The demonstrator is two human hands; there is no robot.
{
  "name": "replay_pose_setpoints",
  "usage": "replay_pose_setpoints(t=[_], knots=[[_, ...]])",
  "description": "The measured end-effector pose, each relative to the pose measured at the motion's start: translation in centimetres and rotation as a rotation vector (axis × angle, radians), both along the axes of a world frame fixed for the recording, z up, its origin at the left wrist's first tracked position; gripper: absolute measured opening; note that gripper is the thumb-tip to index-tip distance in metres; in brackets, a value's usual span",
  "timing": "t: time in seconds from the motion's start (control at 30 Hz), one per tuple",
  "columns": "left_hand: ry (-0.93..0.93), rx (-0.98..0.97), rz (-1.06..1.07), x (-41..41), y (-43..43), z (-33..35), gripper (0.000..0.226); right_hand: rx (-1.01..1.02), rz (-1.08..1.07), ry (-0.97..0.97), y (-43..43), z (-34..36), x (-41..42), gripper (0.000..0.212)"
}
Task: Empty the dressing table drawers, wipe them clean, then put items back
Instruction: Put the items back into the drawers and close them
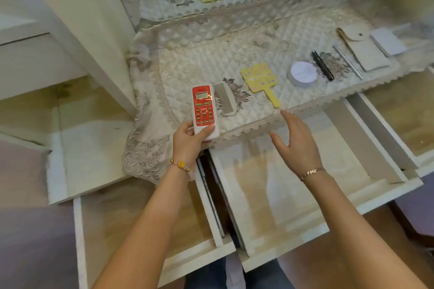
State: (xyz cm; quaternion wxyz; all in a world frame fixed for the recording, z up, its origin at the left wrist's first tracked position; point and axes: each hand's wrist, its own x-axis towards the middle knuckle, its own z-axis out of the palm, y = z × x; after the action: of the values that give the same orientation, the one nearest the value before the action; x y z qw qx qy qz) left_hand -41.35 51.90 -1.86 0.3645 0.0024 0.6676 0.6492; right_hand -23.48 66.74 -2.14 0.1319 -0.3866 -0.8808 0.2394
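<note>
Left hand (187, 139) round remote (203, 110), right hand (297, 141) spread.

I'm holding both arms stretched forward. My left hand (187, 140) is gripping a remote (203, 107), thumb lying across its lower end. My right hand (297, 140) is hovering palm down, fingers straight, slightly spread.

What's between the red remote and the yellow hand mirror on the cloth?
Head view: a white comb lies on the quilted cloth between the remote, held by the left hand, and the yellow mirror.
</note>
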Motion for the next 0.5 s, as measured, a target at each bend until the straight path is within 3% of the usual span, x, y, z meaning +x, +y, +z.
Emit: replay_pose_setpoints(t=[0.23,0.5], knots=[[0.022,0.04,-0.006,4.3,4.8,1.2,0.027,-0.056,-0.065,0.039,6.3,0.5,4.5,0.059],[0.026,0.037,0.044,12.1,14.6,1.0,0.035,-0.164,-0.047,0.061,19.3,-0.1,10.8,0.059]])
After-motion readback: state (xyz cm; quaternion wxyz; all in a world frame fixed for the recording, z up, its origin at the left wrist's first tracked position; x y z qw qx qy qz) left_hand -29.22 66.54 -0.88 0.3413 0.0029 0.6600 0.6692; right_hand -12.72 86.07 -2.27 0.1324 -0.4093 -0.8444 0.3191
